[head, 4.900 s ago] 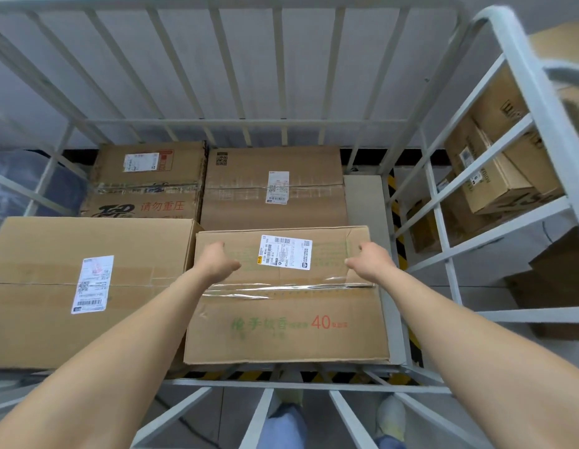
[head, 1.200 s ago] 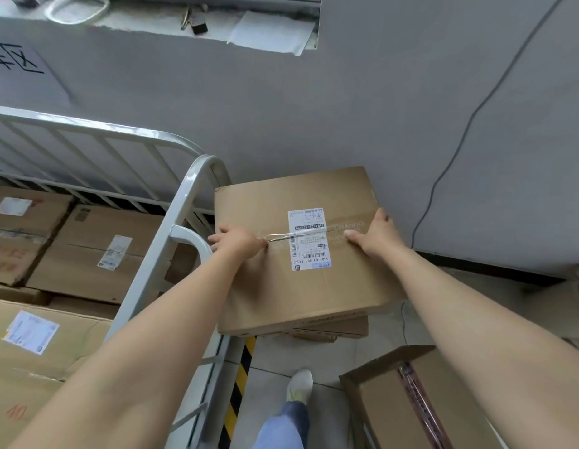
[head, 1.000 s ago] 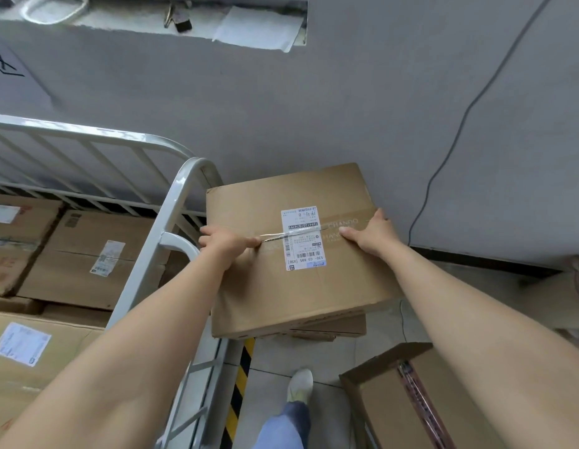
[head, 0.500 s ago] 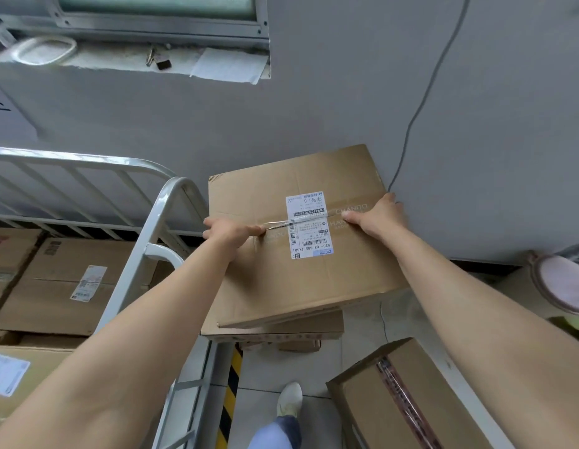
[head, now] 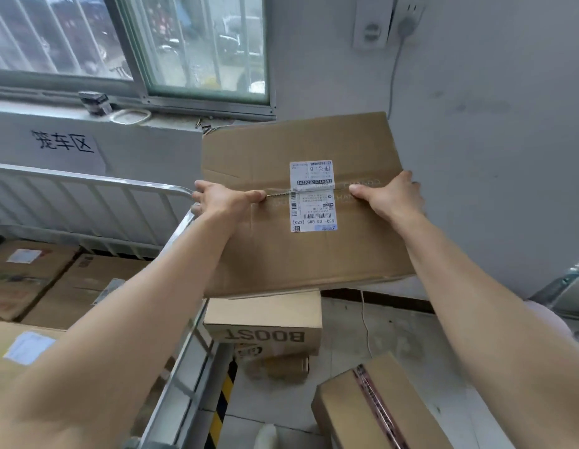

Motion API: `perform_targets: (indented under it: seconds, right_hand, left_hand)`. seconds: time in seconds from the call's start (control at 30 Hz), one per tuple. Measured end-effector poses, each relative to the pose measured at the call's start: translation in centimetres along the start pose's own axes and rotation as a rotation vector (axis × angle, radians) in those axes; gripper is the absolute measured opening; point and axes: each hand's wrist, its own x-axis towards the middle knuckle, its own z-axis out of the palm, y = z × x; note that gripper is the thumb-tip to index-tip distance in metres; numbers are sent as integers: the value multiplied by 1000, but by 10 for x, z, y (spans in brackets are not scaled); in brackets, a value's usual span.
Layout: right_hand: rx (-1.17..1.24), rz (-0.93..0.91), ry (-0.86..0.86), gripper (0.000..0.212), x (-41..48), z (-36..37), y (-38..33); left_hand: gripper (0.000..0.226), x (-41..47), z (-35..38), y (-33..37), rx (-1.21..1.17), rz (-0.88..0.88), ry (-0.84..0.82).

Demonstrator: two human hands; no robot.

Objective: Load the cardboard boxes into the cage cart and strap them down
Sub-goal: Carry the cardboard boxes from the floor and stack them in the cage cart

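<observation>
A flat brown cardboard box with a white label (head: 275,254) is being held aloft just beside the white metal cage cart (head: 97,181), its side edges being gripped by curled fingers of the left hand (head: 228,199) and right hand (head: 391,196). Level carriage over the cart's side is being called for.

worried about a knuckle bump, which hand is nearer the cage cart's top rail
Left. The left hand grips the cardboard box's edge just beside the top rail; the right hand grips the opposite edge, away from it.
</observation>
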Motion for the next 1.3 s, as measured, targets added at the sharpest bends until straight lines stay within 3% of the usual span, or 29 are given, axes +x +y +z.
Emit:
perform_targets:
  seconds: [0.33,0.6,0.7,0.93,1.13,1.3]
  right_hand:
    - [246,-271,-79,101,-90,15,-126]
    - [288,-434,-251,97,-220,115,-229]
    - [304,-442,-308,102,-272,165,-261]
    - [251,-402,-394,101,-368,270,-325]
    - [195,-358,-404,105,-398,324,-352]
    - [176,-367,-427,96,-400,355,-380]
  left_hand:
    - [126,-30,-184,-19,-124,100,325]
    - [122,-20,-343,-130,-228,50,521]
    - [113,-5,-400,-178,-216,26,545]
    - [119,55,-511,-275,-176,-51,534]
    - [116,100,-546,-318,-163,-80,509]
    - [115,133,-563,-339,-137,-116,509]
